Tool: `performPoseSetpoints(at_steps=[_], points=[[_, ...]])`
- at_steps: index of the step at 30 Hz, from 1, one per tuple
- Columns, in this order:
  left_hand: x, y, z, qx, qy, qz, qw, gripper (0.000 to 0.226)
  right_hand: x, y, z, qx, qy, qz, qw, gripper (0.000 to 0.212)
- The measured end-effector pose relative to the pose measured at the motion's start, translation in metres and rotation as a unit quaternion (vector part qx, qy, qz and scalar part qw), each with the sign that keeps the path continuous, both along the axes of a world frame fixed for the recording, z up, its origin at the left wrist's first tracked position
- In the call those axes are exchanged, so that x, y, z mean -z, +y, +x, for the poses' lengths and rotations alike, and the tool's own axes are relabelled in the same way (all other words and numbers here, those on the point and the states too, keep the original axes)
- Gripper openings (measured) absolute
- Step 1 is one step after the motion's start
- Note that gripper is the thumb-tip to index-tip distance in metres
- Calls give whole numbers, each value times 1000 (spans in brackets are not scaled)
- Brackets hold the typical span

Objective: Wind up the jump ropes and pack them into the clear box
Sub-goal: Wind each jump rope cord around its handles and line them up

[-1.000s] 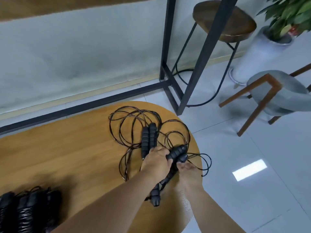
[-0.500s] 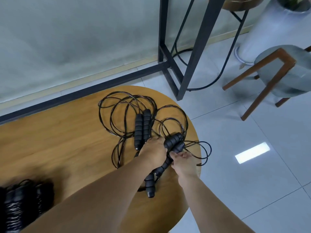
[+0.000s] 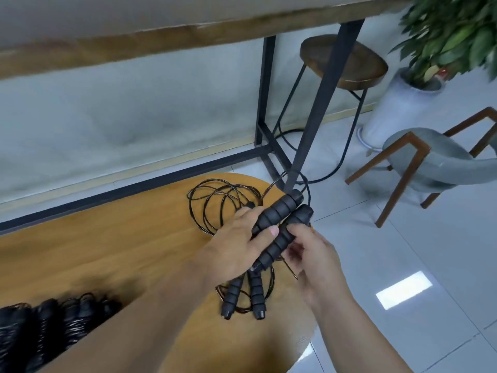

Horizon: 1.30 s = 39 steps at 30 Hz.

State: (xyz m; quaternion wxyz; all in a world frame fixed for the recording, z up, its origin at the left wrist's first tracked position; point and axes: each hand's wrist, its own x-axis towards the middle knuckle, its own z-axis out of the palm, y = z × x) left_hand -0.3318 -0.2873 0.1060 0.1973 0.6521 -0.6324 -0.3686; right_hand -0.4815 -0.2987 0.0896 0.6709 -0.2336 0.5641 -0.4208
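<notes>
Hands first: your left hand (image 3: 243, 244) wraps its fingers round the upper of two ribbed black handles (image 3: 278, 215), thumb laid across it, while your right hand (image 3: 313, 254) pinches the lower handle (image 3: 285, 238) between thumb and fingertips. The two handles sit side by side, raised off the desk (image 3: 107, 251) and angled up toward the right. You look to be at the start of one rope's winding: handles gathered as a pair, cord not yet wrapped.

Next, you need one hand clamping both handles together and the other free to draw the thin cord (image 3: 215, 200) round them. That cord lies in loose overlapping loops on the desk just beyond your left hand, and some of it trails under your wrists.

A second pair of handles (image 3: 243, 294) lies on the desk directly beneath your hands, with its own cord tangled close by. I'd judge this the main snag: the loops of the two ropes may be crossed, so pull slowly and watch which strand follows.

Wound ropes (image 3: 48, 327) lie bunched at the lower left; whether they sit in the clear box I cannot tell. Beyond the desk stand a stool (image 3: 344, 63), a grey chair (image 3: 435, 160) and a potted plant (image 3: 451, 36), all well apart.
</notes>
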Motion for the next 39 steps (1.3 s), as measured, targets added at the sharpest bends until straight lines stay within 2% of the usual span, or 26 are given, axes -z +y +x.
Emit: performPoseSetpoints(at_steps=[3,6,10,12,14,17,20,24,26,29,32,36,39], points=[[-48,27,24,28,13,-25,999,67,-43,12,22,-22,-16,-32,999,16],[-88,54,57,15,-10,-73,997,78,-84,30,53,-56,-41,-69,995,17],[-133,90,99,-27,-21,-116,993,68,-127,54,89,-129,-61,-120,983,16],[-152,106,117,-54,17,-115,992,63,-146,60,102,-165,-24,-155,974,27],[-172,125,139,-73,37,-111,991,55,-167,60,114,-134,63,-203,968,36],[-195,152,168,-95,43,-106,989,45,-196,53,133,-48,152,-299,941,26],[-211,169,188,-107,71,-105,986,33,-213,51,158,-90,175,-356,914,29],[-224,192,215,-136,195,-103,966,46,-228,75,197,-182,114,-310,926,44],[-224,200,228,-149,285,-117,940,46,-221,82,210,-217,66,-312,923,48],[-222,207,241,-185,402,-140,886,44,-208,95,222,-257,58,-299,917,51],[-218,210,249,-218,454,-146,852,42,-201,115,238,-325,16,-264,908,47],[-202,209,252,-238,487,-107,834,61,-197,133,255,-411,-49,-173,894,44],[-191,209,256,-233,517,-69,821,55,-194,142,262,-467,-43,-130,874,52]])
